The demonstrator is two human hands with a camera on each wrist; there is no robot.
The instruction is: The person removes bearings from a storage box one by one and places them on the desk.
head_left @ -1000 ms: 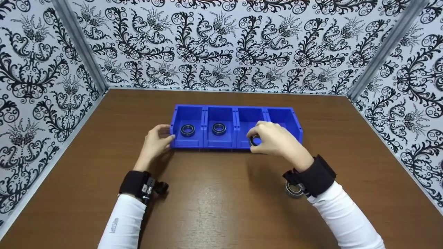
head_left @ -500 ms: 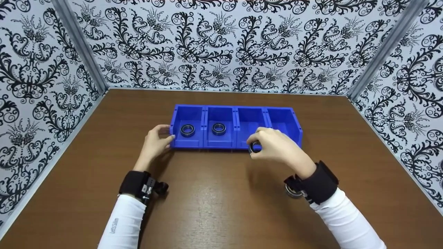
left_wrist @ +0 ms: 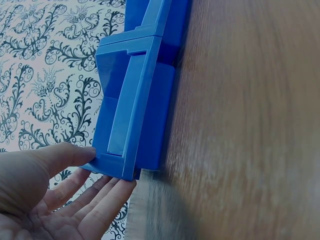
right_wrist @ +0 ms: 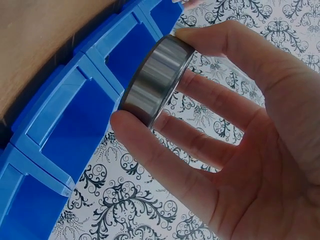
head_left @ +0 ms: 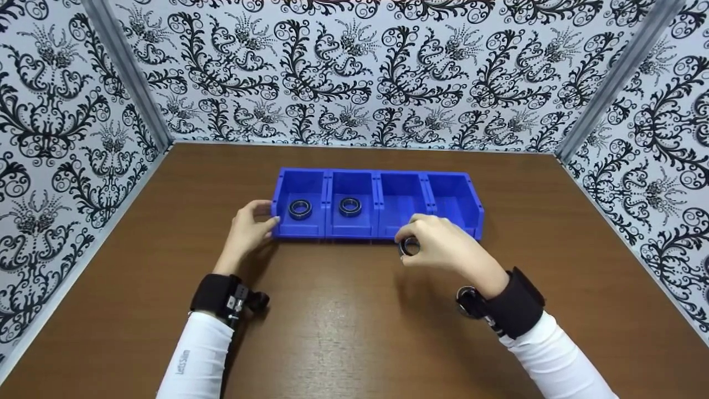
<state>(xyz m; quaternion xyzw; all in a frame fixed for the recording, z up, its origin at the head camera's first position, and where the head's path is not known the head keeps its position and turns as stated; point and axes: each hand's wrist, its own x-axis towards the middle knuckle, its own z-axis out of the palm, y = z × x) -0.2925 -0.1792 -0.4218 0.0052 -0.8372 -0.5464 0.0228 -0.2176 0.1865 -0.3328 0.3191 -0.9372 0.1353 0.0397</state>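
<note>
My right hand (head_left: 443, 244) pinches a ball bearing (head_left: 409, 246) between thumb and fingertips, just in front of the third compartment of the blue bin row (head_left: 354, 230). The right wrist view shows the smooth steel outer ring of that bearing (right_wrist: 157, 80) turned sideways. At the row's left end, my left hand (head_left: 249, 230) holds the end wall, thumb inside and fingers outside; the left wrist view shows this corner of the bin (left_wrist: 127, 160) close up. One bearing (head_left: 300, 209) lies in the leftmost compartment, another bearing (head_left: 350, 206) in the second.
A further bearing (head_left: 464, 310) lies on the brown table (head_left: 332, 321), partly covered by the right wrist's camera. Patterned walls (head_left: 354, 72) enclose the table at the back and both sides. A black strap (head_left: 512, 305) is round the right wrist.
My right hand has drawn back toward the front with the bearing, from over the third compartment to before its front edge. My left hand and the bin row stay in place.
</note>
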